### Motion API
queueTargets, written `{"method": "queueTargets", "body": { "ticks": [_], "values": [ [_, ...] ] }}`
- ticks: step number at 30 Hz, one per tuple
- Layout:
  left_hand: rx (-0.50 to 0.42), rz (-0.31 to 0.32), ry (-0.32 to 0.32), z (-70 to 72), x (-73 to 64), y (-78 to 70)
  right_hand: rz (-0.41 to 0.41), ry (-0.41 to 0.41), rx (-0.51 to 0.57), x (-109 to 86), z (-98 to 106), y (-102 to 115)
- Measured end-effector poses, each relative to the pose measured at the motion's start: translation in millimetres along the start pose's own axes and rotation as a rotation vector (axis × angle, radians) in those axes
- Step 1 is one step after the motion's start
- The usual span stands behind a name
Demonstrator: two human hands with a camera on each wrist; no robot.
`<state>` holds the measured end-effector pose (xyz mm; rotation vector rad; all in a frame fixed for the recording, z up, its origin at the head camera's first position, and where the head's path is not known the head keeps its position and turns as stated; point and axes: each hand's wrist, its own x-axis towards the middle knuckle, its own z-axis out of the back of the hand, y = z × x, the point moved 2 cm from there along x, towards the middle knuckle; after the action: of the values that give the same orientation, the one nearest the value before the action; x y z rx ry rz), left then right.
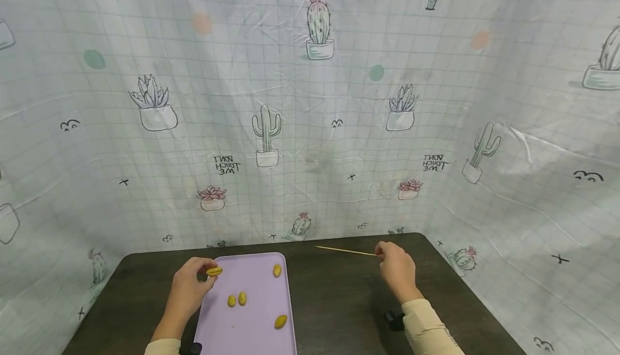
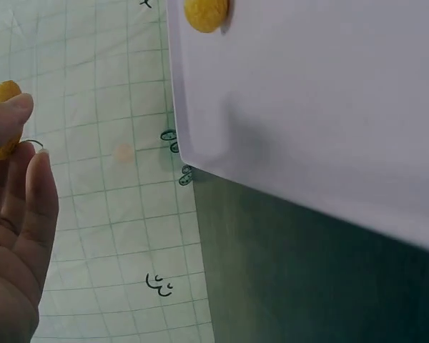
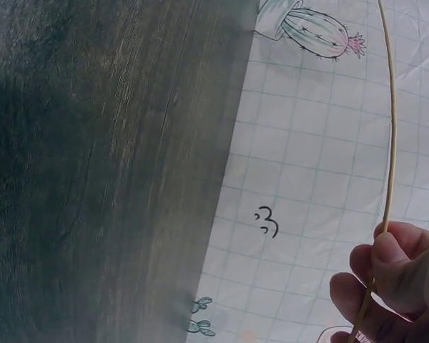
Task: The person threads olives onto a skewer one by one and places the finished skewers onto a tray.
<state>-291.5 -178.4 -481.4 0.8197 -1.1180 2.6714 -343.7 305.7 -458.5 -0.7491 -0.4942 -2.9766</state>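
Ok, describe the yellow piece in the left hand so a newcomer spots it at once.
On the dark table, find the lilac tray. Near its far left corner, the left hand pinches an oblong yellow piece. Its four yellow neighbours lie on the tray; this is the only one held in a hand.

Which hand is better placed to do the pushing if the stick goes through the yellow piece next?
Probably the right hand: it pinches the thin stick, whose long free end points leftward, to the side where the left hand holds the yellow piece.
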Motion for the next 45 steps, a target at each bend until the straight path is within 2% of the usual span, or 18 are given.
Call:
{"method": "queueTargets", "body": {
  "ticks": [5,10,20,27,30,41,45],
  "values": [
    [0.005,0.014,-0.010,-1.7,3.1,5.1,-0.001,-0.008,0.013,1.9,-5,1],
    [0.010,0.032,0.014,-5.3,7.1,6.7,-0.003,-0.011,0.023,4.0,-8,3],
    [0.018,-0.030,-0.016,-7.4,22.4,6.2,0.010,-0.020,0.030,7.8,-8,9],
    [-0.003,-0.007,0.023,-11.5,29.7,1.2,0.052,-0.057,0.048,10.7,-10,19],
    [-0.023,0.000,0.027,-15.5,30.9,-0.7,0.075,-0.074,0.074,12.4,-10,27],
    [-0.062,-0.067,0.008,-23.8,29.8,-8.0,0.102,-0.081,0.106,12.0,-15,48],
    [-0.065,-0.074,-0.002,-24.3,30.6,-9.3,0.120,-0.086,0.107,11.1,-16,56]
  ]
}}
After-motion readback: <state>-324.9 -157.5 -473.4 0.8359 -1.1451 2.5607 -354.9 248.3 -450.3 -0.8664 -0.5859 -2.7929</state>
